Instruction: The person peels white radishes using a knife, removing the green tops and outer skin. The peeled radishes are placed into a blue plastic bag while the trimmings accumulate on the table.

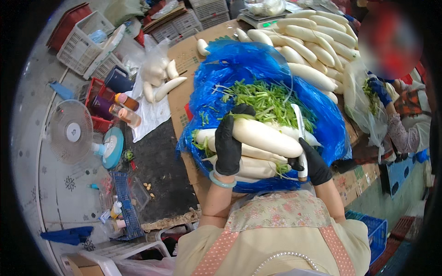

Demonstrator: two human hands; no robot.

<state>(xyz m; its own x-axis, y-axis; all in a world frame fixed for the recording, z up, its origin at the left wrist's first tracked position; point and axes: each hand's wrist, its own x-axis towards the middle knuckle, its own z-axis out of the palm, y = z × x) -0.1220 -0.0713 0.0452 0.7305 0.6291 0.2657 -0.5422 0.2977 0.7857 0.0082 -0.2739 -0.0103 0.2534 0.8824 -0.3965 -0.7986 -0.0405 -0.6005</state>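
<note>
My left hand (229, 145), in a black glove, grips a white daikon radish (267, 137) by its green-topped end. The radish lies slanted in the air above other daikons. In my right hand (313, 162), also black-gloved, is a knife (300, 127) with a pale blade pointing away from me. Its blade stands close beside the radish's free tip; whether they touch I cannot tell. Beneath both hands spreads a blue plastic bag (238, 58). Cut green stems and leaves (272, 103) are heaped in it, with several daikons (259, 167) on the near side.
A large pile of white daikons (314, 45) lies beyond the bag, near a scale (259, 20). On the right, a co-worker's blue-gloved hand (380, 89) is at a clear plastic bag (362, 100). To the left are bottles (125, 115), a fan (72, 132) and a blue basket (127, 207).
</note>
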